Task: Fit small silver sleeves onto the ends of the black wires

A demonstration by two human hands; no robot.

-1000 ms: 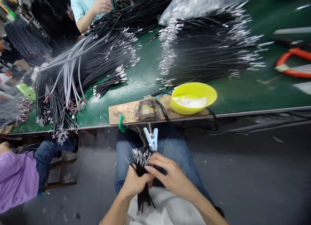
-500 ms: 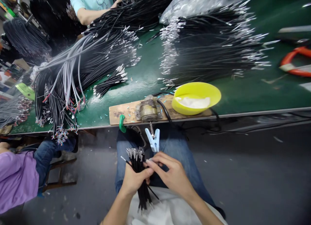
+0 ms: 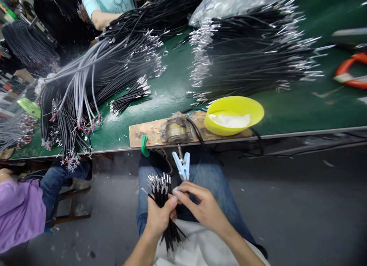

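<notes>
My left hand [image 3: 159, 217] is wrapped around a bundle of short black cables [image 3: 161, 195]. Their stripped, silvery ends fan out above the fist, and the lower ends hang below it. Beside the left thumb, my right hand [image 3: 204, 206] has its thumb and forefinger pinched together. What lies between those fingertips is too small to make out. Just above the right hand is a light blue clothespin [image 3: 183, 167] on the shaft of a small motor [image 3: 176, 131].
The motor sits on a wooden board [image 3: 140, 134] at the edge of the green table [image 3: 169, 86]. A yellow bowl [image 3: 212, 122] with white material stands on its right. Cable piles [image 3: 243, 55] lie behind. A person in a light blue shirt [image 3: 110, 4] is across the table, another in purple [image 3: 23, 212] at left.
The cable bundle has shifted slightly in my left hand, its upper ends fanned wider. My right fingertips stay close to the left thumb. Across the table, the co-worker's arm has moved.
</notes>
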